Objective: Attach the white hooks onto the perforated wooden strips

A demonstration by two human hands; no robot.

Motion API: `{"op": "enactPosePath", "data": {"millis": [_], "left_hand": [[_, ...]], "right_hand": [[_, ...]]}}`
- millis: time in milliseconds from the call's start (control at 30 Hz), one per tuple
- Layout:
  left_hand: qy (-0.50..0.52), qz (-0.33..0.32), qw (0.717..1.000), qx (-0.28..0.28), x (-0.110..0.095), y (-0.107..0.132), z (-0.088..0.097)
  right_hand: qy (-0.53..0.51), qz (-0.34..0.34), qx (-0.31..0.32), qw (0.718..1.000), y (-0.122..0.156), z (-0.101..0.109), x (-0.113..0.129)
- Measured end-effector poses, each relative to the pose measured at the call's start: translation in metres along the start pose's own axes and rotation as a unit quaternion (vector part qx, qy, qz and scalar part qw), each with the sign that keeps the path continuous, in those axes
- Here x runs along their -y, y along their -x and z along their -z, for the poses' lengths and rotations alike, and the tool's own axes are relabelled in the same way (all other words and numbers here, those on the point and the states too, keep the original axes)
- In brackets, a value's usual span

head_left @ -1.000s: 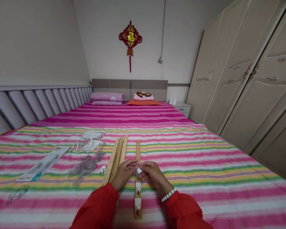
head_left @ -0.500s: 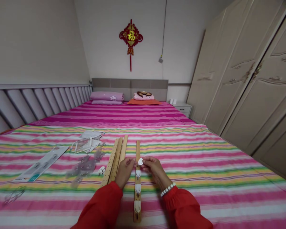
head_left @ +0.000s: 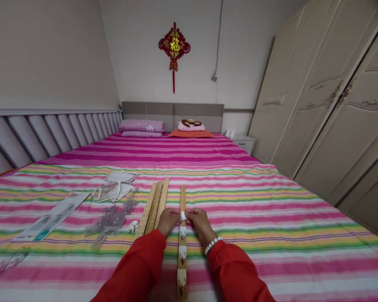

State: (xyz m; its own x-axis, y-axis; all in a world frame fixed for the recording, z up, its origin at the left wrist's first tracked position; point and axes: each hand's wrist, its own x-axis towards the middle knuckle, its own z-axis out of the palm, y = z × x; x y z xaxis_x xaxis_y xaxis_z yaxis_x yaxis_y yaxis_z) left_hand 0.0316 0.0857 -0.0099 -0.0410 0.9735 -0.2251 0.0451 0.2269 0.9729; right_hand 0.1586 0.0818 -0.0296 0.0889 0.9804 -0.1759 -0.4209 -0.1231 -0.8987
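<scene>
A narrow wooden strip (head_left: 182, 197) lies lengthwise on the striped bedspread (head_left: 271, 218) in front of me, with three white adhesive hooks (head_left: 182, 251) stuck along its near half. My left hand (head_left: 167, 221) and my right hand (head_left: 199, 221) meet over the strip, both pinching one small white hook (head_left: 183, 216) that sits on the wood just beyond the others. Both sleeves are red, and a white bead bracelet (head_left: 213, 244) is on my right wrist.
Two more wooden strips (head_left: 154, 205) lie side by side left of my hands. A loose white hook (head_left: 133, 226), clear plastic packaging (head_left: 111, 218), opened wrappers (head_left: 116, 186) and a printed card (head_left: 52, 216) lie further left. Wardrobe doors (head_left: 334, 105) line the right side; pillows (head_left: 141, 126) at the headboard.
Both hands have moved forward along the strip with the small white hook, lowering it from just above the wood onto the strip past the third hook.
</scene>
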Motion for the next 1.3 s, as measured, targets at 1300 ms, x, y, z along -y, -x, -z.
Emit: {"op": "enactPosePath", "data": {"millis": [1300], "left_hand": [[-0.022, 0.000, 1.000, -0.010, 0.026, -0.012, -0.006]], "right_hand": [[0.074, 0.035, -0.063, 0.995, -0.019, 0.002, -0.026]]}}
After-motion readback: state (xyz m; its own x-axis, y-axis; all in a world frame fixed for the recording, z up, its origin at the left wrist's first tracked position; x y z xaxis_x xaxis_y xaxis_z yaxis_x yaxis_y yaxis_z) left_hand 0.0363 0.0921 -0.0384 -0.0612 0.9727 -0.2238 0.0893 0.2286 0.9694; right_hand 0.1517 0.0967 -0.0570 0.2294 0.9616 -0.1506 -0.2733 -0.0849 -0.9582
